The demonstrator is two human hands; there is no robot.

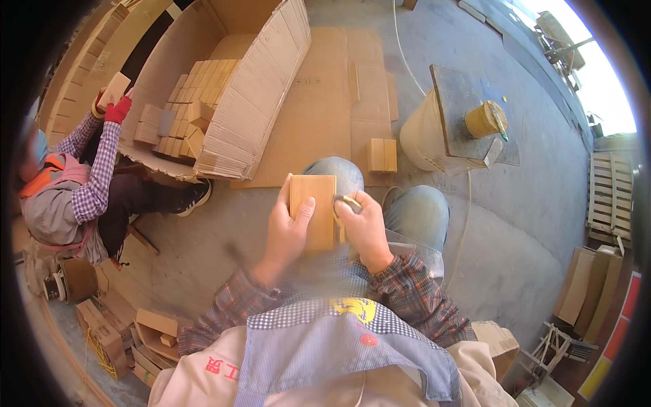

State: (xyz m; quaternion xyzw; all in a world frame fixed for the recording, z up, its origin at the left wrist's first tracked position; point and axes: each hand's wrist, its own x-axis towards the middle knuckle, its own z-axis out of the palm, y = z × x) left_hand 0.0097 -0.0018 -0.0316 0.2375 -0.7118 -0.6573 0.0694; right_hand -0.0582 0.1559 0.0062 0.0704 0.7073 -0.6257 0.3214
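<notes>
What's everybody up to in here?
The person's left hand grips a wood-coloured block, while the right hand holds a small dark-and-yellow item beside its right edge; what that is can't be told. To the left, a co-worker holds another block beside a large cardboard box with stacked blocks inside. Two blocks sit together on flat cardboard ahead.

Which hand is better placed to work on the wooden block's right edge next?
Probably the right hand: it holds a small dark-and-yellow item beside that edge, while the left hand holds the wooden block from the opposite side, thumb on its face.
</notes>
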